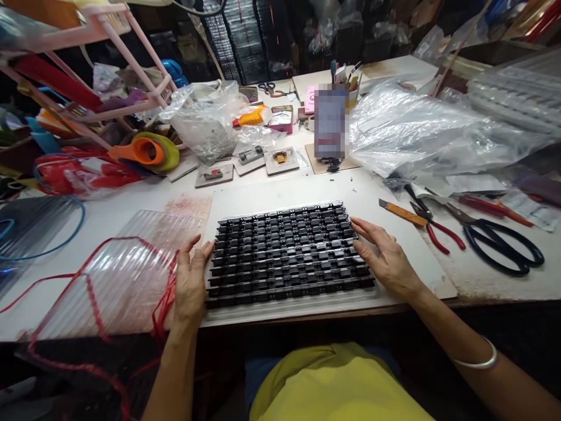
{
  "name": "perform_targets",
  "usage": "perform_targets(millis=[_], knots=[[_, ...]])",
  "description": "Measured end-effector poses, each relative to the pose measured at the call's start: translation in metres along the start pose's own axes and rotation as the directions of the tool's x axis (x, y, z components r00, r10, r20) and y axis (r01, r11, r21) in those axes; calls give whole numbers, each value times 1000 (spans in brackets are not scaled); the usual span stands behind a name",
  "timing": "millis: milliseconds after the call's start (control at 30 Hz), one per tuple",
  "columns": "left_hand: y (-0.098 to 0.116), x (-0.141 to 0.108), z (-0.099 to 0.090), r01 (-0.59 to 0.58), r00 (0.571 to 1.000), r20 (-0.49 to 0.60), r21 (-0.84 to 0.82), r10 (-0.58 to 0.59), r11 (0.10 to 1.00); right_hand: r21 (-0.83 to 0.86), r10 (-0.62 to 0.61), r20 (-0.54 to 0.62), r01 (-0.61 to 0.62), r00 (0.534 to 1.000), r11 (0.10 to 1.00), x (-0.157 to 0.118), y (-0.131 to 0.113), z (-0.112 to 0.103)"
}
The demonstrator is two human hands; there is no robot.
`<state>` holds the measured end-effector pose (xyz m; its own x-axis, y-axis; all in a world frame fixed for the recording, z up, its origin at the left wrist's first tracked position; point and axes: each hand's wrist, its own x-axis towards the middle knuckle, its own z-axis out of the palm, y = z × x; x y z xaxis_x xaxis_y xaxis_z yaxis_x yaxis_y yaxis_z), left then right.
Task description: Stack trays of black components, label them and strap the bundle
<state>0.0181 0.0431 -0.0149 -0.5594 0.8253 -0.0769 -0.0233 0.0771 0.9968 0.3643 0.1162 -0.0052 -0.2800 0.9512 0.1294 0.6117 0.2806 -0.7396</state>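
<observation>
A clear ribbed plastic tray [298,308] lies on a white board at the table's front. Rows of small black plastic parts [284,252] fill it. My left hand [191,280] grips the tray's left edge, thumb toward the parts. At the opposite edge, my right hand [388,257] has its thumb on top and its fingers along the side. The undersides of both hands are hidden. Beside my left hand lie another clear ribbed tray [131,257] and a loose red ribbon [94,301].
To the right lie an orange utility knife [401,212], red-handled pliers [438,231] and dark-handled scissors [504,245]. Small fixture blocks [281,162] and a blurred-out phone-like object [331,123] stand behind the tray. Plastic bags [421,128] and a pink rack [131,52] flank them.
</observation>
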Motion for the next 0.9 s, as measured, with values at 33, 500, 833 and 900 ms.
perform_targets(millis=[33, 500, 833, 900], knots=[[0, 0, -2, 19, 1000, 8, 45, -20, 999, -24, -1, -1, 1, 1000, 1000, 0, 0, 0], [15, -61, -143, -56, 643, -684, 407, 345, 912, -507, -281, 202, 346, 938, 790, 53, 2, 2], [-27, -78, -192, 259, 613, -777, 25, -144, 966, -466, -250, 125, 279, 960, 839, 31, -4, -10], [-27, -76, -189, 251, 652, -731, -44, -203, 967, -395, -245, 97, 264, 965, 880, 24, 4, -15]])
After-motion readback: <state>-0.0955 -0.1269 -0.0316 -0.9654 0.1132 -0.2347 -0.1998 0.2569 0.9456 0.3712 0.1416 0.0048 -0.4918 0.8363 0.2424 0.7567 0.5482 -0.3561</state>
